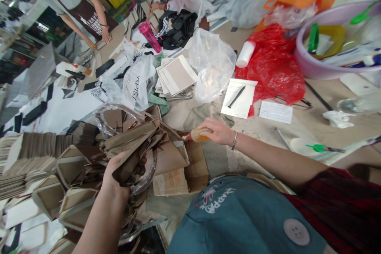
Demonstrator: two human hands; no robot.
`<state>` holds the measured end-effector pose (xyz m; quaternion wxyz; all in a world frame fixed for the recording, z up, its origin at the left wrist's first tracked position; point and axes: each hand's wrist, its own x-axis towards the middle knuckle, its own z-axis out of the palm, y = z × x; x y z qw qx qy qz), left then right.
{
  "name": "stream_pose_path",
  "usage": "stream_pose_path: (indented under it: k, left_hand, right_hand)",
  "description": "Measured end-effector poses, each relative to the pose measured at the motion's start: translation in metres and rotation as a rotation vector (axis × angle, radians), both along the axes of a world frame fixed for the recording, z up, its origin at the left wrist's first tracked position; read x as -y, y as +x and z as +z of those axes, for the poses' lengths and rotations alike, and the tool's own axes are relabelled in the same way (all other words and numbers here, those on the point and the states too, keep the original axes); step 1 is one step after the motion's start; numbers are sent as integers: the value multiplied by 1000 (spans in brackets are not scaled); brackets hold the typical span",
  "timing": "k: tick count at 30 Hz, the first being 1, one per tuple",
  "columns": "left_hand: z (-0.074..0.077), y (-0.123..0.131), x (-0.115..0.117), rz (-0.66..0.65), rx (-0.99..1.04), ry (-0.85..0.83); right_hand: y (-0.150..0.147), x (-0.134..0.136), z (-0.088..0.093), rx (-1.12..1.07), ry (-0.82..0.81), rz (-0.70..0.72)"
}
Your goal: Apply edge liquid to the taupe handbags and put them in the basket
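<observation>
My left hand [117,170] is closed on a folded brown cloth piece [135,152], with some fingers hidden behind it. The cloth lies against a tan handbag part [169,152] and a curved, plastic-wrapped handle [150,172]; whether they are joined I cannot tell. To the right, my right hand [218,131] is closed around a tool with a thick yellowish handle [201,133]. Its reddish tip points left toward the bag part, and its exact kind is unclear. Below the bag part sits an open cardboard box [196,170].
Stacked boards [38,151] and tan bag shells [74,166] crowd the left. Ahead are a pile of square panels [177,75], a clear plastic bag [211,63] and a notepad [239,97]. A purple basin [309,63] stands right. A co-worker's hands [99,39] rest at the far table.
</observation>
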<state>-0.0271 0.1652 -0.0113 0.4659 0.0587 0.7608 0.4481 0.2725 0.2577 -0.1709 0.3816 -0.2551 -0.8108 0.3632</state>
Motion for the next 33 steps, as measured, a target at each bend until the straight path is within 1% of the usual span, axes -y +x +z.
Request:
stream_pose_path:
  k: [2,5,8,10,15,17,21,24,27,33]
  left_hand:
    - [4,4,-1,3,-21,-10]
    - [7,7,-3,11,-35,-23]
    - [5,3,-3,-3,-14,-28]
    - [2,0,-2,-16,1,-29]
    - [0,0,-1,8,13,-33]
    - [2,2,-1,-2,6,-41]
    - [4,6,0,-52,-47,-12]
    - [6,8,0,-40,-39,-24]
    - [7,9,0,-21,-5,-53]
    - [8,11,0,18,37,-43]
  right_hand:
    - [0,2,-1,-10,-3,2]
    - [1,1,4,-23,-7,11]
    - [1,-3,11,-29,11,-2]
    - [2,-6,12,-21,24,-17]
    - [5,-3,3,5,40,64]
    - [5,0,3,-14,36,53]
    - [2,-2,9,-40,34,-19]
    - [1,-5,10,-2,27,21]
    - [3,-2,5,8,13,81]
    - [4,2,1,-12,-14,20]
